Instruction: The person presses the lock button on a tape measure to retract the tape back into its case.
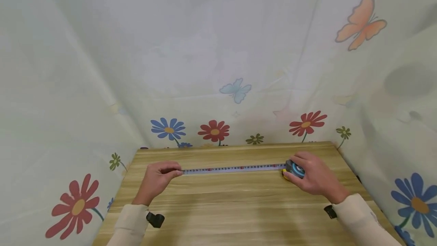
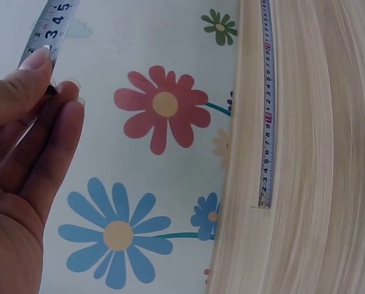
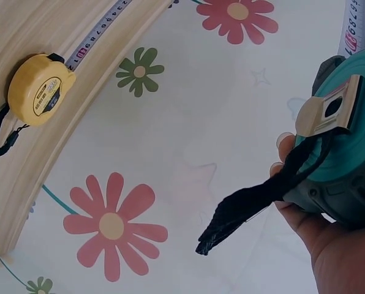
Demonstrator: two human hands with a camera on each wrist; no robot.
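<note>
My left hand pinches the free end of a printed measuring blade between thumb and fingers. The right hand grips a teal and black tape measure, which has a belt clip and a black wrist strap. Between the two hands the blade runs straight, side to side over the table. Below it, a yellow tape measure lies on the table with its own blade pulled out. From the head view, the teal case covers most of the yellow one, and the two blades overlap.
The wood-grain table meets a pale sheet printed with flowers and butterflies at its back and both sides. A black band with a small device sits at the left wrist, another black device at the right.
</note>
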